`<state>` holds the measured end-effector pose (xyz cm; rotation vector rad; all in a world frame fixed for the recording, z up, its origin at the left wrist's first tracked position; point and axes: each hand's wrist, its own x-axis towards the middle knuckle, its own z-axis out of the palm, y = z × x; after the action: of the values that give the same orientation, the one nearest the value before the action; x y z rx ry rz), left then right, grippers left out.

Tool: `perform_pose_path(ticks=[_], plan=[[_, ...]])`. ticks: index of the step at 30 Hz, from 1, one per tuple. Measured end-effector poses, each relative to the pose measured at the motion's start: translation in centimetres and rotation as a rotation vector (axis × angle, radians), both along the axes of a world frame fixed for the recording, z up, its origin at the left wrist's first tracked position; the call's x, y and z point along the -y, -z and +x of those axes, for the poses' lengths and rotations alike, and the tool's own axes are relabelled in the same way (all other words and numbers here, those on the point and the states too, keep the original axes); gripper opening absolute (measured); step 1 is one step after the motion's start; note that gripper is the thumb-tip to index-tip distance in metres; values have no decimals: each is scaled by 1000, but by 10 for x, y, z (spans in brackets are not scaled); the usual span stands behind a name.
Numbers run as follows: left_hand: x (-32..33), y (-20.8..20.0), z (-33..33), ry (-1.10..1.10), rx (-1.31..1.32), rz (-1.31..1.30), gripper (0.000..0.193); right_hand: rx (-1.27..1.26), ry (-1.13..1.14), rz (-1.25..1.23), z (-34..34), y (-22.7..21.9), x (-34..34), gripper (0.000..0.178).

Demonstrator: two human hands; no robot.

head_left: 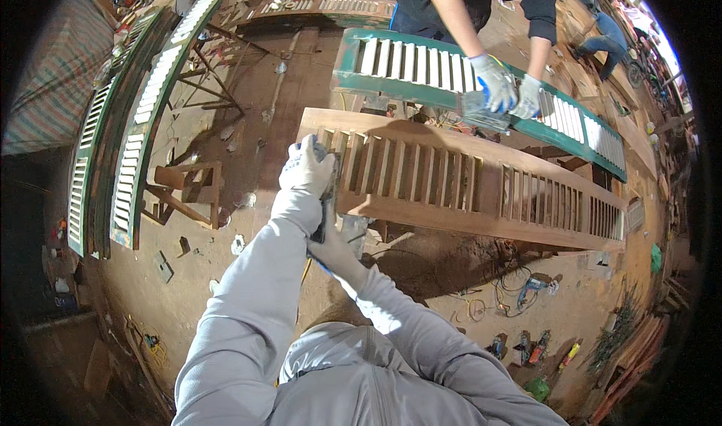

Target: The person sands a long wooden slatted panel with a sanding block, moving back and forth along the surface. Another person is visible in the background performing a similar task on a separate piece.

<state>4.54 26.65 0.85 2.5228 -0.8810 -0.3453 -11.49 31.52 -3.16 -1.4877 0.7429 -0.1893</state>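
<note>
Both of my gloved hands close around a dark tool (pixel 329 204) at the left end of a bare-wood louvred shutter (pixel 451 136). It looks like a hand-held power tool; its exact kind is mostly hidden by my hands. My left hand (pixel 307 166) grips its upper part, up against the shutter's end rail. Lower down, my right hand (pixel 336 253) wraps round the tool's near end. Slats run along the shutter in framed sections, and its right end tapers away from me.
Across from me, a co-worker's gloved hands (pixel 508 95) work with a greyish tool on a green-framed shutter (pixel 361 80). More green shutters (pixel 162 95) lean at left beside a wooden trestle (pixel 184 193). A blue power tool (pixel 532 289) and cords lie on the floor at right.
</note>
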Motion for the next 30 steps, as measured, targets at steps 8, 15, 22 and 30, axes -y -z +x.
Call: perform_pose_path(ticks=[8, 15, 22, 30], plan=[[-28, 11, -5, 418, 409, -133, 27, 17, 82, -120, 24, 60, 2, 119], [-42, -12, 63, 792, 144, -187, 23, -89, 145, -26, 63, 27, -25, 108], [57, 10, 167, 826, 187, -382, 31, 98, 359, -16, 174, 50, 46, 98], [141, -2, 186, 849, 157, -251, 44, 67, 407, -18, 203, 9, 130, 91]])
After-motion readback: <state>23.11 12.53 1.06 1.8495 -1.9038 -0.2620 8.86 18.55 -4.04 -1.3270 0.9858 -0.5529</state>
